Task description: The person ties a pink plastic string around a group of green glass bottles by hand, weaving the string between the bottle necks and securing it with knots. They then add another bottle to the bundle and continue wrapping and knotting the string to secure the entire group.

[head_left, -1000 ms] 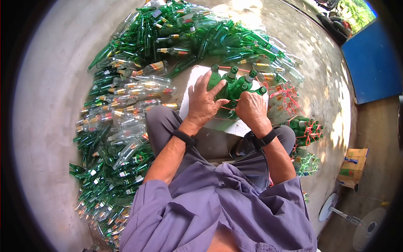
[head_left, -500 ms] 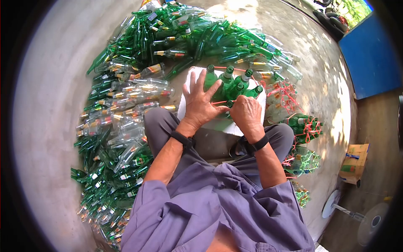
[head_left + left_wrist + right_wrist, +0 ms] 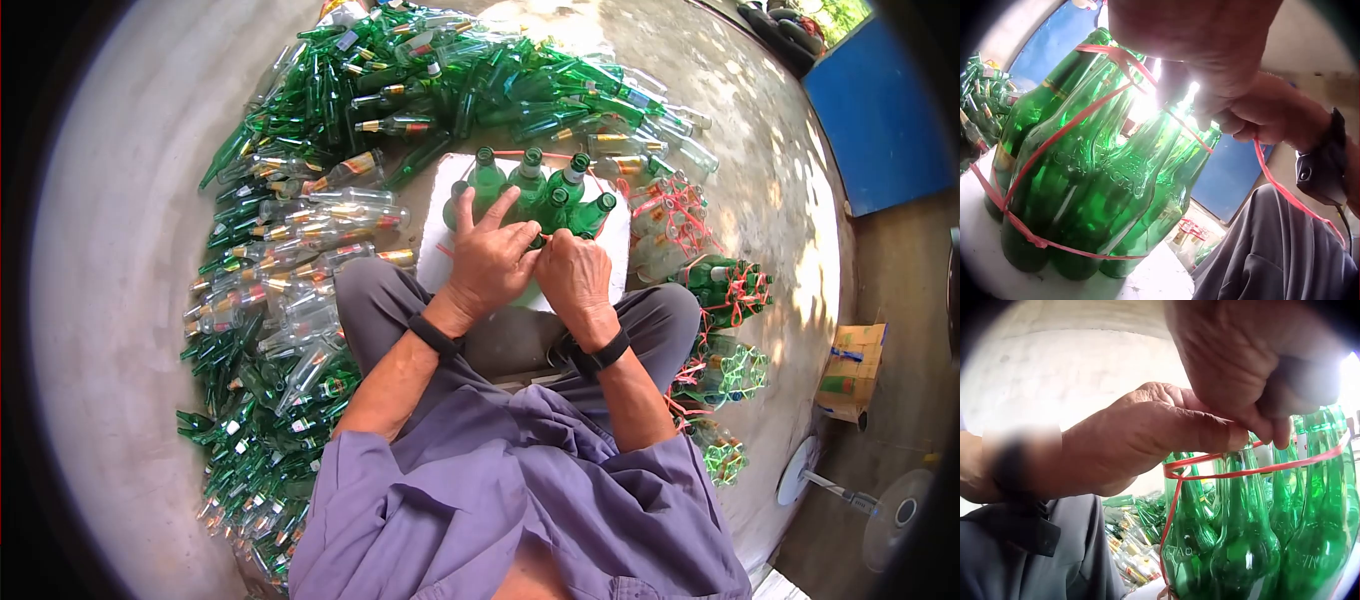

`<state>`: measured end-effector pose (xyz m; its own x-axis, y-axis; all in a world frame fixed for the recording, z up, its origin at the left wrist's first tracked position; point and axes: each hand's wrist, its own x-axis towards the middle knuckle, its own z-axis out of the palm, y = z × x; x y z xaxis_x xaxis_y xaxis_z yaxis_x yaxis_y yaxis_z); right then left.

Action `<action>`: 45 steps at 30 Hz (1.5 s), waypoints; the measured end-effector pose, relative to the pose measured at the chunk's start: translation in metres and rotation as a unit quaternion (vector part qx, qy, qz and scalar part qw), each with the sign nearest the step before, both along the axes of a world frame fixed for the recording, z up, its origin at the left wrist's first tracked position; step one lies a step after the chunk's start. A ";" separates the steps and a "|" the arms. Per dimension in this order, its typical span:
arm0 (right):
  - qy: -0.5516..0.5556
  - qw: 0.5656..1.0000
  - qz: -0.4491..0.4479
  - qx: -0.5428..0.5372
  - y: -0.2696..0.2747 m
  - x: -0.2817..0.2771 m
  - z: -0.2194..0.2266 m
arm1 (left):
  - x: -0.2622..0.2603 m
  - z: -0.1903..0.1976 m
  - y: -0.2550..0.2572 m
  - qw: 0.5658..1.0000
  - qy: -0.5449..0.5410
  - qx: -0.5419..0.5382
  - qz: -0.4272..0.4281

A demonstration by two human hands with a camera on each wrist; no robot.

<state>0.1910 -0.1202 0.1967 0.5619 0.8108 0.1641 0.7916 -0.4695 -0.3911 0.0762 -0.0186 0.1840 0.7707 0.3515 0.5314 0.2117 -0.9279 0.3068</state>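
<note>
Several green glass bottles (image 3: 528,184) stand upright in a group on a white board (image 3: 437,252) between the person's knees. Red plastic twine (image 3: 1079,119) loops round their bodies and necks. At the near side of the group, the right hand (image 3: 577,272) pinches the twine by the bottle mouths, and a loose tail hangs below it in the left wrist view. Close against it, the left hand (image 3: 487,262) reaches over the necks with two fingers extended. Its straight thumb (image 3: 1210,432) presses at the top of a neck, seen in the right wrist view.
Loose green and clear bottles (image 3: 330,215) lie piled to the left and ahead. On the right stand bundles tied with red twine (image 3: 730,290) and green twine (image 3: 735,370). Farther right are a blue panel (image 3: 880,120), a cardboard box (image 3: 850,375) and a fan (image 3: 895,515).
The left hand has moved from a wide spread beside the bottles to over the necks, its thumb side now meeting the right hand. The right hand keeps its place at the near bottle necks.
</note>
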 end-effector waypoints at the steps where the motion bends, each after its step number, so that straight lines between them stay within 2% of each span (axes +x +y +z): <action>1: 0.014 1.000 0.000 0.013 -0.003 -0.002 -0.001 | 0.001 0.002 -0.001 1.000 0.002 -0.001 -0.002; 2: 0.015 1.000 -0.001 0.012 -0.005 -0.004 -0.005 | 0.002 0.004 0.000 1.000 -0.003 -0.009 -0.005; 4: 0.034 0.994 -0.017 0.102 -0.008 -0.010 -0.018 | 0.004 0.005 0.000 1.000 -0.008 -0.016 -0.009; 6: 0.038 0.991 -0.013 0.127 -0.010 -0.011 -0.028 | 0.004 0.005 -0.001 1.000 0.015 -0.010 -0.007; 8: 0.120 0.976 -0.032 0.179 -0.014 -0.013 -0.035 | 0.004 0.005 -0.002 1.000 0.015 -0.010 -0.008; 9: 0.121 0.976 -0.035 0.179 -0.015 -0.013 -0.038 | 0.005 0.006 -0.003 1.000 0.012 -0.009 -0.007; 11: 0.209 0.952 -0.051 0.218 -0.016 -0.014 -0.043 | 0.005 0.006 -0.004 1.000 0.017 -0.014 -0.009; 21: 0.347 0.881 -0.084 0.311 -0.018 -0.028 -0.075 | 0.001 0.007 -0.004 0.999 0.026 -0.013 -0.018; 22: 0.345 0.880 -0.084 0.316 -0.018 -0.026 -0.079 | 0.001 0.007 -0.003 0.999 0.025 -0.009 -0.020; 24: 0.402 0.852 -0.082 0.324 -0.021 -0.028 -0.084 | 0.001 0.006 -0.004 0.999 0.035 -0.017 -0.018; 29: 0.433 0.840 -0.068 0.320 -0.023 -0.022 -0.095 | 0.004 0.009 -0.008 0.999 0.035 -0.005 -0.016; 32: 0.445 0.833 -0.065 0.322 -0.021 -0.019 -0.096 | 0.007 0.011 -0.010 0.998 0.035 0.045 -0.013; 34: 0.462 0.826 -0.072 0.316 -0.020 -0.018 -0.094 | 0.010 0.010 -0.007 0.999 0.010 -0.009 -0.044; 38: 0.475 0.809 -0.091 0.334 -0.011 -0.019 -0.107 | 0.014 0.015 -0.003 0.997 0.028 -0.034 -0.067; 40: 0.480 0.816 -0.138 0.291 -0.007 -0.021 -0.115 | 0.018 0.017 0.000 0.990 0.093 -0.060 -0.087; 41: 0.463 0.816 -0.150 0.312 -0.001 -0.023 -0.124 | 0.020 0.019 0.002 0.986 0.122 -0.068 -0.092; 42: 0.460 0.815 -0.155 0.316 0.002 -0.025 -0.121 | 0.022 0.021 0.004 0.985 0.121 -0.066 -0.099; 44: 0.445 0.832 -0.178 0.278 0.002 -0.025 -0.115 | 0.027 0.025 0.007 0.974 0.142 -0.131 -0.117; 45: 0.484 0.797 -0.191 0.306 0.006 -0.025 -0.128 | 0.029 0.025 0.009 0.970 0.160 -0.135 -0.125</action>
<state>0.1656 -0.1142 0.0691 0.8520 0.4847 -0.1976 -0.1758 -0.0906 -0.9802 0.1055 -0.0092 0.2092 0.9603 0.2249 0.1650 0.1149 -0.8578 0.5009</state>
